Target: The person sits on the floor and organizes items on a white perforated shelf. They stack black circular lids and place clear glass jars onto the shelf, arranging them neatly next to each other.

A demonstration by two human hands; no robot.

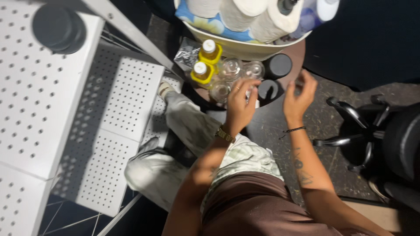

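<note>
Dark speckled flooring was seen below a small round table [294, 52], on which the work was laid out. Clear glass jars [230, 69] were clustered near the table's front edge, and the left hand [239, 102] was held over them, its fingers curled down around something small and pale; what exactly was gripped could not be told. Such a hold was judged to suit steadying a small item over the jars. The right hand [299, 96] was raised just right of the jars, fingers loosely spread and nothing gripped, apparently kept free to assist. Two yellow bottles [205, 63] with white caps were stood just left of the jars, with a crinkled foil packet [187, 56] beyond them. A black lid [278, 65] and a black cup [267, 88] were placed right of the jars. Behind the jars a cream basin [245, 47] loaded with paper rolls [245, 13] was set, crowding the table. Well left of the jars a white perforated shelf [87, 113] was seen, and well right an office chair base [358, 126].
</note>
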